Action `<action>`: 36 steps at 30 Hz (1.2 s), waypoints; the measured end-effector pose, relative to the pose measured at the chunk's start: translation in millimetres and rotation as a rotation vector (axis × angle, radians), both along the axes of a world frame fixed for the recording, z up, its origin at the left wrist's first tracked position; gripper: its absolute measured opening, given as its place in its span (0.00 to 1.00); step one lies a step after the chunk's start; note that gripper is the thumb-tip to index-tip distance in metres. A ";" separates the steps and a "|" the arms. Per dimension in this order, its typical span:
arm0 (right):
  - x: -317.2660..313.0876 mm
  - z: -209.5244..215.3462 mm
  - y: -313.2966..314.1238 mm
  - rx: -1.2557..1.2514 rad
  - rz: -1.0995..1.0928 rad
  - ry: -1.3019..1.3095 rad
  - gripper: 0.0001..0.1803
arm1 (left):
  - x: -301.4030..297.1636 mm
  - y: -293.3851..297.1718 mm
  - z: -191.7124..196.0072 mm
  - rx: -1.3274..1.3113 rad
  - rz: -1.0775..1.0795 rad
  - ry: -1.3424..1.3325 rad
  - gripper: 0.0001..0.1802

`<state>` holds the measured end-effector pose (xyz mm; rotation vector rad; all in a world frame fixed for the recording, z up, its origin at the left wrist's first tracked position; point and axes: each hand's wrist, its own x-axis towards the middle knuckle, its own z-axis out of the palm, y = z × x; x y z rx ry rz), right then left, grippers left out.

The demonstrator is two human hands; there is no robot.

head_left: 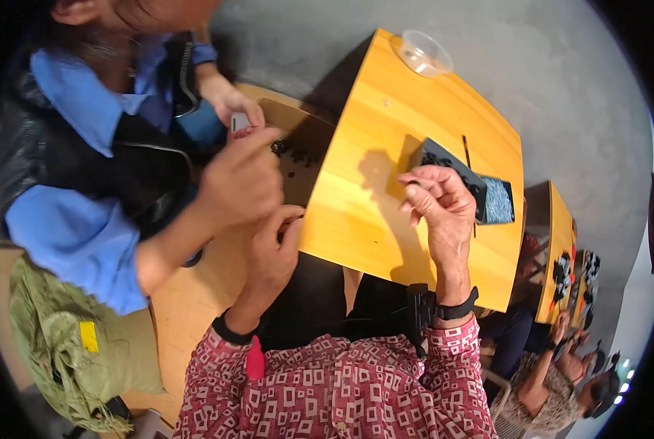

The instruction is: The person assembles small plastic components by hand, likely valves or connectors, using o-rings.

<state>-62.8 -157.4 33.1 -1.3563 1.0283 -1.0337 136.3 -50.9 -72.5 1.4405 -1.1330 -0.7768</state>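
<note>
**Two people at a yellow table**

The right hand (438, 201) hovered over the yellow table (374, 183), fingers curled, pinching something too small to make out, just beside a black tray (451, 164) of small dark parts. The left hand (274, 252) rested at the table's left edge, touching a co-worker's hand (240, 183). A clear plastic cup (423, 53) stood at the far corner.

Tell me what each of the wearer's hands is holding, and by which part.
The right hand pinches something small and dark between thumb and fingertips above the black tray; too small to identify. The left hand rests curled at the table edge; any hold there cannot be told.
</note>
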 end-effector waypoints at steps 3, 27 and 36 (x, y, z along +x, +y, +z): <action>-0.8 -1.4 27.8 -0.042 0.145 0.093 0.12 | -3.9 14.6 41.2 -0.101 0.128 -0.008 0.05; -108.5 16.1 63.4 -0.514 -0.001 0.155 0.15 | -139.8 -19.1 108.1 0.369 -0.617 1.040 0.10; -141.7 9.4 69.6 -0.780 -0.153 0.319 0.15 | -168.4 -19.2 111.4 0.362 -0.684 0.925 0.14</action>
